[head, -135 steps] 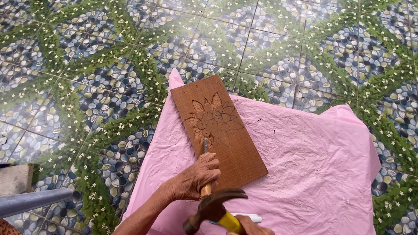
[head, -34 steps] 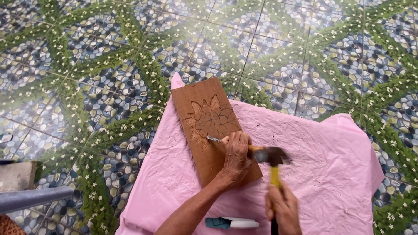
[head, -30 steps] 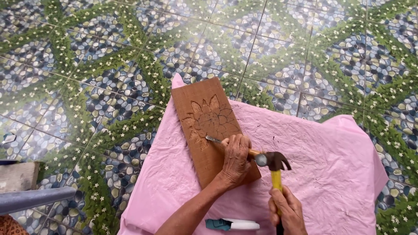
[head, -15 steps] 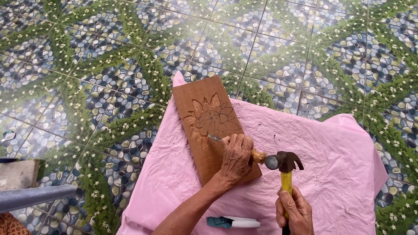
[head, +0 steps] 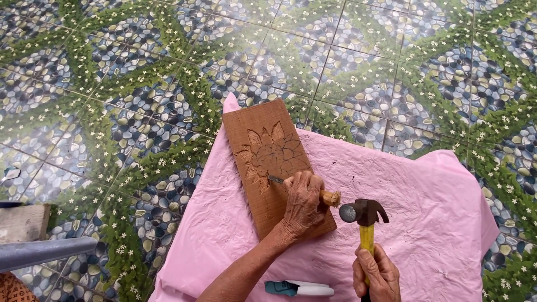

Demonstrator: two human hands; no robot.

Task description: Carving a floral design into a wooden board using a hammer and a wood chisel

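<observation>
Wooden board [head: 274,168], reddish-brown, lies at centre frame on a crumpled pink sheet [head: 425,223], long side running from upper left to lower right. A flower with pointed petals is cut into its upper half; the lower half is plain.

Your left hand [head: 302,206] rests on the board's lower part, fingers wrapped tight around a chisel [head: 302,189]. Its metal tip touches the lower edge of the flower; its frayed wooden butt points right.

Your right hand [head: 376,274], at lower centre-right, is closed around the yellow handle of a claw hammer [head: 363,215]. The hammer's round face sits just beside the chisel butt, not quite touching.

Step in hand, by my reading: chasing the outline at the flower's lower petals, between strikes. The next blow calls for a short, square tap on the butt, with the tip kept seated in its line.

A teal and white utility knife [head: 299,288] lies on the sheet at the bottom edge, between your forearms.

No packages, labels or signs show. Around the sheet is a tiled floor [head: 112,84] printed with pebbles and green leaf bands. A grey tube [head: 45,251] and a pale block [head: 22,222] sit at lower left.
</observation>
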